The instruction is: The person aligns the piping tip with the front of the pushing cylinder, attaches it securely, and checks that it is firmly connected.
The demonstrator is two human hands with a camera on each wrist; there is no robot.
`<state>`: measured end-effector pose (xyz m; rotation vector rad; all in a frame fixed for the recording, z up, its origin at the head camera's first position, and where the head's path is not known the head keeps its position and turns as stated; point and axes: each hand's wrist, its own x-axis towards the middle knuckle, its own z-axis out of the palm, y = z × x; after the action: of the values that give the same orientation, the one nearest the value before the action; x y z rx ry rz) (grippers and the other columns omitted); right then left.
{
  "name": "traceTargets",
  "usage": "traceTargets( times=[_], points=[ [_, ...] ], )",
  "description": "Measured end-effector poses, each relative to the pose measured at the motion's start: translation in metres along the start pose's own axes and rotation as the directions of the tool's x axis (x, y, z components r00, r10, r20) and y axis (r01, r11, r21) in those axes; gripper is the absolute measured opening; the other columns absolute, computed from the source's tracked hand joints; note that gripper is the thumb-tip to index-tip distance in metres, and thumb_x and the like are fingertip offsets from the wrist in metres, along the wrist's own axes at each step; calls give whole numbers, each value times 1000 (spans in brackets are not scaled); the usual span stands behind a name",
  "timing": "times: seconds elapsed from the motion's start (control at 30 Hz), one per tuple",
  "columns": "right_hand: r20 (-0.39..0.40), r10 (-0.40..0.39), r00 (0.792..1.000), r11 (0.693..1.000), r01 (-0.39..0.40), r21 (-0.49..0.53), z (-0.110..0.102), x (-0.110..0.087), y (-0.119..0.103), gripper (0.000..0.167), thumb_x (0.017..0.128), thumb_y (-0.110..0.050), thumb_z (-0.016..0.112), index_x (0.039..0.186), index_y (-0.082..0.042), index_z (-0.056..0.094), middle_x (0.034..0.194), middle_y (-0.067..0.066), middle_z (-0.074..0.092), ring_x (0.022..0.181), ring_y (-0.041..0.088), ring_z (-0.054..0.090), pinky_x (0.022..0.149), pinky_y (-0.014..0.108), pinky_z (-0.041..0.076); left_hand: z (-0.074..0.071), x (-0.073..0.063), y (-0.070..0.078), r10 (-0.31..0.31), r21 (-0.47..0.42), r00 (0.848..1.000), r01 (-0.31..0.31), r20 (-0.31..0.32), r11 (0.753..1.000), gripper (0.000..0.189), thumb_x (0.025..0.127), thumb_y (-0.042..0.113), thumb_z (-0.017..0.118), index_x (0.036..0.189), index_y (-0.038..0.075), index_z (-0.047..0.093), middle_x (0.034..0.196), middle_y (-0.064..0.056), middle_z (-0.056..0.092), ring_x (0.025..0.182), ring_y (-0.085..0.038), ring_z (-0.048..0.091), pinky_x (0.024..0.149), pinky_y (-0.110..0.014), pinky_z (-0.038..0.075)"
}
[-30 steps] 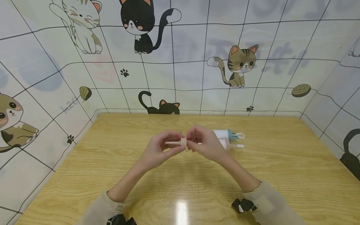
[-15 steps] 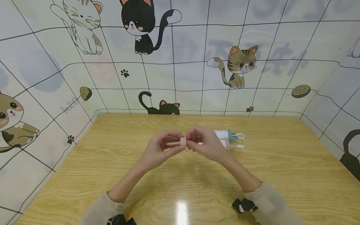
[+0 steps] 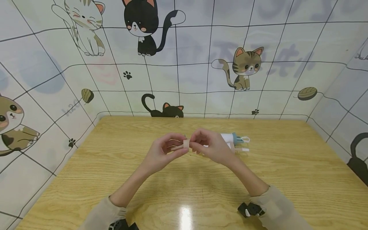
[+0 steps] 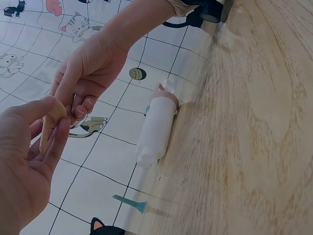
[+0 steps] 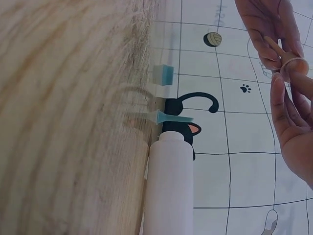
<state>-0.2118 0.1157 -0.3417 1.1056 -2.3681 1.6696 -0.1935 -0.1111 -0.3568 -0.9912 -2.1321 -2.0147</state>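
My left hand (image 3: 165,151) holds a beige nozzle cap (image 3: 186,144) by its round collar, between thumb and fingers. The cap's slim pointed spout lies toward the left palm. My right hand (image 3: 212,148) meets it from the other side, thumb and fingertips pinching at the collar's open end. In the right wrist view a pale, partly clear rim shows around the collar (image 5: 293,62), right at the fingertips; what that rim is, I cannot tell. Both hands are raised above the wooden table (image 3: 143,191).
Behind my right hand lie a white bottle with a blue end (image 3: 227,138) and a white bottle with a beige collar (image 4: 156,122). A teal nozzle (image 5: 171,118) and a short teal ring (image 5: 167,75) stand on the table nearby. A cat-printed sheet (image 3: 192,73) hangs behind.
The beige nozzle cap has turned slightly in the fingers, its spout now tilting lower at the left. Both hands stay almost in place; the right has shifted a touch.
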Motion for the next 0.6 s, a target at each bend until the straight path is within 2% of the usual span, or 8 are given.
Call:
traceTargets(
  times=[0.2,0.4,0.6],
  points=[
    [2,2,1000,999,-2,-42,-4,0,-3,7,96,-5,69,102,-6,65,84,3,67,71,21,65,65,34,60,-1,0,0,5,-12,1000,-5,-2,1000,34,89,-4,74,121,-1,62,119,-14,64,109,-23,68,96,-40,56],
    [2,15,1000,996,-14,-93,-13,0,-5,8,96,-7,70,103,-6,67,90,1,68,76,25,66,69,29,59,-2,1,1,-24,-9,1000,23,-16,1000,34,88,-3,75,120,1,64,116,-13,65,106,-24,68,96,-40,56],
    [8,36,999,991,-35,-133,-21,-1,-7,7,97,-10,70,103,-9,68,95,7,70,85,16,66,73,29,58,-3,1,1,-43,-7,999,42,-27,999,34,88,-2,76,120,3,65,115,-12,66,105,-24,69,96,-39,56]
  ],
)
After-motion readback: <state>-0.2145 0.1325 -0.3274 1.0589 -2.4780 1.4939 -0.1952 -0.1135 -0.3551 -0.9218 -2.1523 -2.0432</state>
